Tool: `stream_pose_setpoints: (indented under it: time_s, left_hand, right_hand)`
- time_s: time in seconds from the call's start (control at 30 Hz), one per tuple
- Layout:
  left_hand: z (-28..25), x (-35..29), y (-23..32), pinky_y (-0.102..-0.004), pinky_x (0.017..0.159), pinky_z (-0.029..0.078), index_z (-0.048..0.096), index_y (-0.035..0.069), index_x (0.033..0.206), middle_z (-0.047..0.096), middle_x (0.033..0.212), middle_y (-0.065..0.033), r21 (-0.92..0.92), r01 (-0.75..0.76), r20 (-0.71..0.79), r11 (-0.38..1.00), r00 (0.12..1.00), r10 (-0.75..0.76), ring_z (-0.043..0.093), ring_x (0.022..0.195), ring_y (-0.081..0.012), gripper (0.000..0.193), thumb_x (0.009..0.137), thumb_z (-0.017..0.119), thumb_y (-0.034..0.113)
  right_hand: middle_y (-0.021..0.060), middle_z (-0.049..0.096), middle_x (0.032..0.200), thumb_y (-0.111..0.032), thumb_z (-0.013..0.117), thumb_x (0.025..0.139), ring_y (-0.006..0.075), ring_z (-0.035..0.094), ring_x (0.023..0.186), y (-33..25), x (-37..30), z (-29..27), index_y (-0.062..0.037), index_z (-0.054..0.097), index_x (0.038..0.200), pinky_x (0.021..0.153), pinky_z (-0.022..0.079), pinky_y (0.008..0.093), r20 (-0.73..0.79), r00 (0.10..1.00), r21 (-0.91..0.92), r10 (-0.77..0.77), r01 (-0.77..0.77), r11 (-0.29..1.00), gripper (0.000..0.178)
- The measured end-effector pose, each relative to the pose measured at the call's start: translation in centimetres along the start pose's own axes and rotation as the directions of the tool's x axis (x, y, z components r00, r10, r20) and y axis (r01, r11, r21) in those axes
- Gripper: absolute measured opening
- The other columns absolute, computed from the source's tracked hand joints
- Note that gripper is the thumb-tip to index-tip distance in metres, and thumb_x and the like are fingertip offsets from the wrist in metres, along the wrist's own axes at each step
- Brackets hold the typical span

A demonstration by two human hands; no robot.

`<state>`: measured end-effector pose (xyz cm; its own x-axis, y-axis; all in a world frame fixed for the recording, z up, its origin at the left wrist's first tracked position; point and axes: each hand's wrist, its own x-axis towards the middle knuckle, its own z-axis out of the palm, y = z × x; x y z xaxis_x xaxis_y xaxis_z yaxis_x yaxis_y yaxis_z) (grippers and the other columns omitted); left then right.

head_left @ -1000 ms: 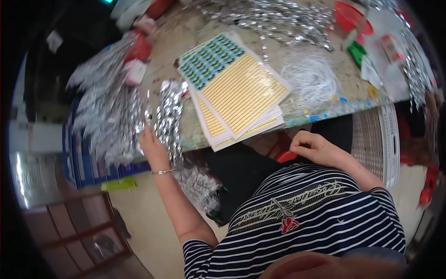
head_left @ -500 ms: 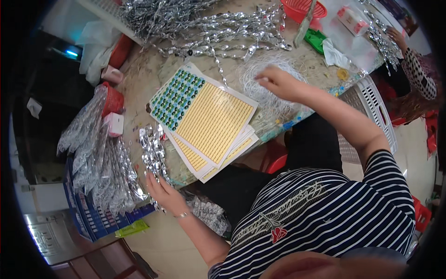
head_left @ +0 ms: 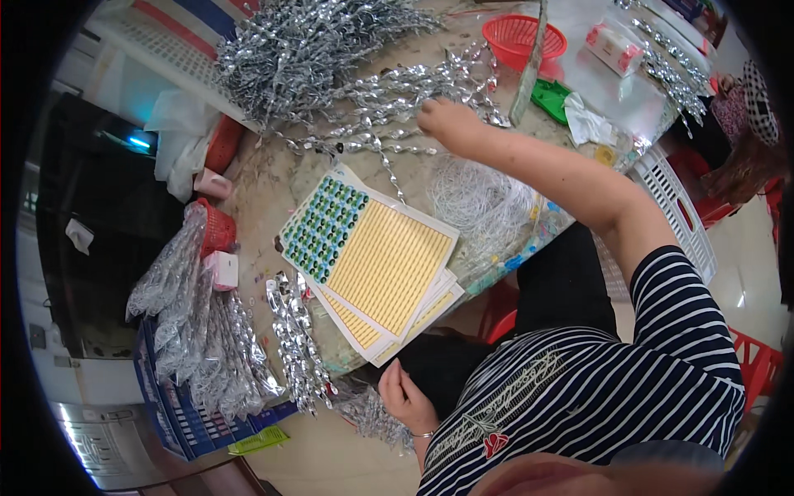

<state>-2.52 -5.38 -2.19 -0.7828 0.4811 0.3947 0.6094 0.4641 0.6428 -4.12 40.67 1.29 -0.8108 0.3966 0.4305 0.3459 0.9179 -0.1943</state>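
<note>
so far, seemingly bagged silver strands (head_left: 178,331) lie left on the worktop (head_left: 263,183); loose foil strands (head_left: 364,93) remain unbagged by the right hand (head_left: 453,126), curled, grip unclear; the left hand (head_left: 407,401), loosely relaxed, nears the sheets (head_left: 389,264).

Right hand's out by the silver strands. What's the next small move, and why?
Probably have the right hand pinch one of the silver twisted strands and draw it nearer: that hand is right at them, though whether it grips one is unclear. The left hand, low by the printed sheets, looks empty.
</note>
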Motion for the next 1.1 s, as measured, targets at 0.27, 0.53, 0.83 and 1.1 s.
stream_pose_setpoints:
  time_s: [0.27, 0.53, 0.83, 1.1]
  left_hand:
    - [0.6, 1.4, 1.1, -0.0240, 0.073, 0.050, 0.061, -0.004, 0.109, 0.058, 0.104, -0.0108, -0.098, 0.073, 0.016, 0.992, 0.997, -0.072, 0.058, 0.088, -0.0153, 0.020, 0.091, 0.052, 0.000]
    - [0.7, 5.0, 5.0, -0.0327, 0.091, 0.046, 0.041, -0.005, 0.131, 0.054, 0.122, -0.0170, -0.340, 0.013, -0.063, 0.940, 0.997, -0.037, 0.054, 0.108, -0.0208, 0.036, 0.097, 0.042, 0.005]
    - [2.6, 7.3, 10.5, -0.0269, 0.076, 0.049, 0.029, -0.003, 0.141, 0.053, 0.124, -0.0152, -0.602, 0.406, 0.579, 0.687, 0.815, 0.026, 0.057, 0.095, -0.0180, 0.050, 0.095, 0.045, 0.007]
    - [2.8, 6.4, 7.1, -0.0180, 0.053, 0.043, 0.044, -0.002, 0.134, 0.067, 0.100, -0.0080, -0.414, 0.353, 0.624, 0.839, 0.781, -0.021, 0.051, 0.058, -0.0060, 0.039, 0.096, 0.045, 0.007]
  right_hand:
    - [0.0079, 0.059, 0.077, -0.013, 0.050, 0.089, 0.0213, 0.057, 0.072, -3.7, 2.7, -12.9, -0.0046, 0.056, 0.089, 0.064, 0.047, 0.0366, -0.493, 0.852, 0.120, -0.176, 0.267, 0.956, 0.010]
    - [0.0088, 0.063, 0.089, -0.014, 0.052, 0.094, 0.0234, 0.060, 0.076, -11.3, -7.1, -21.0, -0.0088, 0.052, 0.105, 0.070, 0.050, 0.0341, -0.163, 0.972, 0.865, 0.172, 0.057, 0.499, 0.012]
    - [0.0048, 0.061, 0.088, -0.020, 0.046, 0.098, 0.0083, 0.059, 0.079, -17.0, -14.8, -10.8, -0.0017, 0.047, 0.108, 0.068, 0.050, 0.0250, 0.574, 0.815, 0.818, -0.077, -0.575, 0.009, 0.021]
    - [0.0079, 0.062, 0.101, -0.020, 0.054, 0.094, 0.0162, 0.060, 0.090, -8.1, -16.7, -7.5, -0.0059, 0.062, 0.111, 0.078, 0.049, 0.0282, 0.360, 0.867, 0.703, 0.344, -0.495, 0.511, 0.024]
